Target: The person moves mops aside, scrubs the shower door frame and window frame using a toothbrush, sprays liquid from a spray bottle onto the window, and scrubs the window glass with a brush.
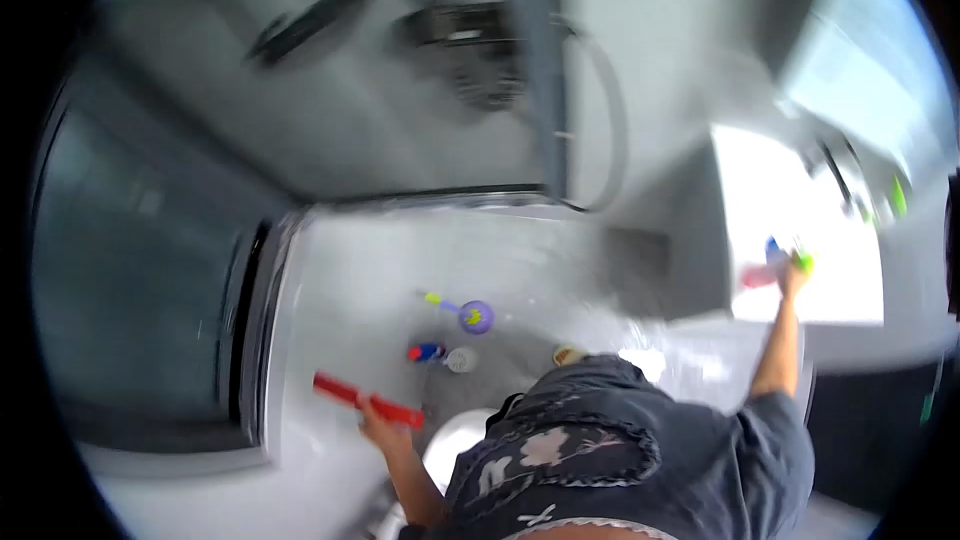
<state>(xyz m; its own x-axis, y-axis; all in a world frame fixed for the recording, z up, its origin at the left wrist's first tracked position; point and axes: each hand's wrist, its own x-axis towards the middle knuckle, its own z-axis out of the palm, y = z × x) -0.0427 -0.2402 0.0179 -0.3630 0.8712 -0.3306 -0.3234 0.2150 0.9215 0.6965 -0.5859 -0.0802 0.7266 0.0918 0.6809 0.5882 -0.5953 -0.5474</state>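
My left hand (pixel 378 426) is closed around a long, flat red bar-shaped thing (pixel 333 386), held out over the floor at the lower left. Its exact kind is too blurred to tell. At the white sink (pixel 755 170) on the right, my right hand (pixel 794 278) reaches over the basin with its fingers at a bright green thing (pixel 804 262). Beside those fingers are a pinkish thing (pixel 758 276) and a small blue thing (pixel 771 249), both smeared by motion. The fingers appear bent around the green thing, partly hidden.
On the floor stand a purple round-based brush (pixel 476 317), a blue bottle with a red end (pixel 427 352) and a whitish round item (pixel 461 360). A white toilet (pixel 455 440) is close to my left side. A glass shower partition (pixel 553 70) rises ahead; a faucet (pixel 835 168) overhangs the sink.
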